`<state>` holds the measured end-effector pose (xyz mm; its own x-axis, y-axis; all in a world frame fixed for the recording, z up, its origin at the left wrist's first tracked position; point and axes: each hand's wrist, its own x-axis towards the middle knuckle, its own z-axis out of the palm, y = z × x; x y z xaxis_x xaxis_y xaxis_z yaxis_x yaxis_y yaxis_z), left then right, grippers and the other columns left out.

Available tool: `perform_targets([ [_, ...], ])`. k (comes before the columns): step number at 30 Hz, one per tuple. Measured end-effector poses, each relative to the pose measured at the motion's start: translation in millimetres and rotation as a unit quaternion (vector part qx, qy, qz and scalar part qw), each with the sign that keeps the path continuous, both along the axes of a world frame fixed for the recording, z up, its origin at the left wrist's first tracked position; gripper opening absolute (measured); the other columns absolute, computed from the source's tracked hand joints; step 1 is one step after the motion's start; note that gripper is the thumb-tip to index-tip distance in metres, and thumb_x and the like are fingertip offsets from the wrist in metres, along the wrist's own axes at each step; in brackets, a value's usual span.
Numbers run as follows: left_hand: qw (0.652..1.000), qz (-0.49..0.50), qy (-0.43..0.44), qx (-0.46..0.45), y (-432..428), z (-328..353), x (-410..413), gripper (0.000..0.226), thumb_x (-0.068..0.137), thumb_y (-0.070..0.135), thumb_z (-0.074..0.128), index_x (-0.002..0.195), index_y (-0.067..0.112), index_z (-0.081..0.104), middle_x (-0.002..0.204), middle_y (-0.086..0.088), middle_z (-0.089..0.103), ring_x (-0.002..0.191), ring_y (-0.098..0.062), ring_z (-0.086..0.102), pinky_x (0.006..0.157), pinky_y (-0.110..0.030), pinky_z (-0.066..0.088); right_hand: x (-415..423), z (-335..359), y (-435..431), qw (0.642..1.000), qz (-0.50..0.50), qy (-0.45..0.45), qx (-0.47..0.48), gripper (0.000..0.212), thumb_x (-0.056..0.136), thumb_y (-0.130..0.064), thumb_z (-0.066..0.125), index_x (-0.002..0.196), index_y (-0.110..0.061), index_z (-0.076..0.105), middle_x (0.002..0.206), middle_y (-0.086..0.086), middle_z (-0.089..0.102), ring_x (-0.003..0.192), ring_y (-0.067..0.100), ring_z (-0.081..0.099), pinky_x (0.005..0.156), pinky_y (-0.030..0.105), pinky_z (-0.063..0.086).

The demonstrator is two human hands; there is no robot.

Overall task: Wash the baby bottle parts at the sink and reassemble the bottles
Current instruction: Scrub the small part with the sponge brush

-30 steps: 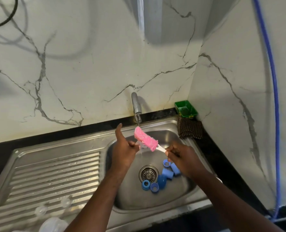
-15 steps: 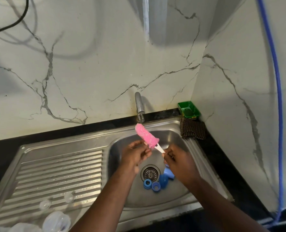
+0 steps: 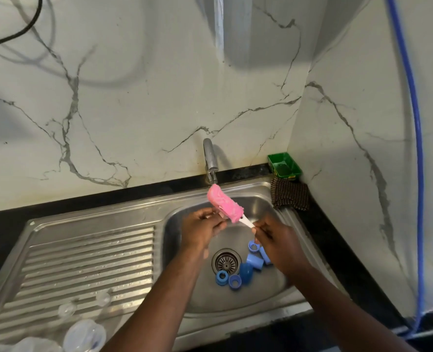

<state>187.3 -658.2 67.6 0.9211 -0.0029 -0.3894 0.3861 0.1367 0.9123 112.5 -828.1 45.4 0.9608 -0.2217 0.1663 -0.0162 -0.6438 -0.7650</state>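
Note:
My right hand (image 3: 278,243) pinches the white handle of a pink sponge bottle brush (image 3: 225,204), whose head points up-left under the tap (image 3: 210,161). My left hand (image 3: 201,231) is curled just below the sponge head, and what looks like a small clear part sits in its fingertips against the brush. Several blue bottle rings and caps (image 3: 245,269) lie in the sink basin (image 3: 261,301) beside the drain (image 3: 226,261). Clear bottles (image 3: 84,335) and clear teats (image 3: 67,309) rest on the ribbed drainboard (image 3: 88,255) at lower left.
A green box (image 3: 283,166) and a brown checked cloth (image 3: 290,196) sit in the back right corner. A blue hose (image 3: 417,161) runs down the right wall. A black cable (image 3: 20,31) hangs top left. Marble walls close in behind and to the right.
My left thumb, raised a second ago, has folded down and the hand has closed in under the brush head. The right hand and brush have stayed over the basin.

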Motion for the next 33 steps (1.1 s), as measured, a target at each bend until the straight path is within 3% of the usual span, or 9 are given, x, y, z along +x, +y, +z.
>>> perform_targets([
  [3,0.99,-0.048,-0.058,0.118,6.1,-6.1,2.0,0.013,0.087,0.0,0.073,0.097,0.008,0.075,0.087,-0.007,0.075,0.085,-0.022,0.075,0.082,-0.037,0.062,-2.8,-0.2,-6.8,0.999,-0.013,0.007,-0.031,0.004,0.093,-0.015,0.067,0.091,-0.012,0.065,0.059,-0.013,0.062,0.061,-0.003,0.061,0.056,0.009,0.039],
  [5,0.943,-0.109,-0.151,0.274,3.5,-13.6,0.0,0.011,0.086,0.008,0.075,0.087,0.019,0.076,0.08,0.0,0.074,0.08,-0.019,0.072,0.081,-0.042,0.061,4.7,4.2,-4.3,0.997,-0.011,0.013,-0.081,0.007,0.094,-0.021,0.066,0.094,-0.014,0.065,0.062,-0.011,0.063,0.059,0.002,0.058,0.057,0.018,0.037],
  [7,0.91,-0.129,-0.204,0.336,0.6,-16.8,-4.8,0.01,0.085,0.014,0.077,0.085,0.024,0.077,0.079,0.006,0.073,0.077,-0.015,0.07,0.079,-0.044,0.06,11.2,8.2,-0.7,0.993,-0.008,0.032,-0.113,0.009,0.095,-0.024,0.062,0.096,-0.015,0.062,0.067,-0.007,0.065,0.062,0.01,0.059,0.058,0.025,0.038],
  [11,0.981,-0.049,-0.099,0.16,11.3,-12.5,4.1,0.017,0.084,0.011,0.079,0.084,0.027,0.075,0.082,-0.002,0.077,0.083,-0.025,0.075,0.084,-0.049,0.061,4.2,5.2,-6.1,0.998,-0.018,0.053,-0.034,0.008,0.097,-0.015,0.058,0.09,-0.013,0.062,0.057,-0.01,0.06,0.059,-0.004,0.058,0.055,0.01,0.038],
  [15,0.999,0.002,-0.022,-0.038,15.2,-8.7,7.9,0.024,0.086,-0.005,0.071,0.108,0.004,0.071,0.094,-0.012,0.077,0.093,-0.03,0.075,0.09,-0.043,0.059,4.6,0.5,-4.6,0.993,-0.008,0.092,0.075,0.013,0.097,-0.011,0.057,0.086,-0.012,0.062,0.063,0.001,0.07,0.043,0.006,0.052,0.049,0.023,0.043],
  [19,0.998,0.036,-0.042,-0.018,7.4,-16.3,3.0,0.021,0.084,0.0,0.075,0.104,0.005,0.071,0.094,-0.015,0.077,0.089,-0.028,0.075,0.089,-0.047,0.059,12.1,-1.2,4.0,0.984,0.002,0.11,0.137,0.015,0.098,-0.011,0.056,0.084,-0.01,0.059,0.062,0.007,0.07,0.036,0.011,0.046,0.04,0.021,0.036],
  [23,0.992,0.073,-0.069,0.073,9.4,-28.6,10.1,0.017,0.081,0.012,0.081,0.096,0.012,0.075,0.085,-0.004,0.078,0.082,-0.021,0.076,0.078,-0.041,0.063,1.3,-1.6,1.0,0.992,0.021,0.095,0.078,0.015,0.096,-0.013,0.06,0.082,-0.012,0.06,0.061,0.001,0.069,0.051,0.004,0.062,0.055,0.017,0.042],
  [27,0.991,0.123,-0.04,0.043,15.6,-33.7,13.4,0.018,0.081,0.004,0.08,0.098,0.002,0.074,0.086,-0.012,0.076,0.079,-0.024,0.076,0.068,-0.03,0.062,-7.2,2.3,-4.7,0.995,0.026,0.083,0.058,0.01,0.093,-0.011,0.064,0.083,-0.011,0.064,0.062,-0.002,0.069,0.056,0.0,0.063,0.058,0.013,0.043],
  [33,0.999,0.045,0.01,-0.016,10.1,-35.4,3.4,0.013,0.085,-0.002,0.073,0.097,0.001,0.072,0.091,-0.014,0.076,0.087,-0.026,0.075,0.08,-0.033,0.062,-5.7,7.1,-7.9,0.997,0.043,0.059,0.01,0.004,0.094,-0.015,0.065,0.09,-0.013,0.065,0.065,-0.012,0.065,0.065,-0.007,0.061,0.059,0.01,0.04],
])
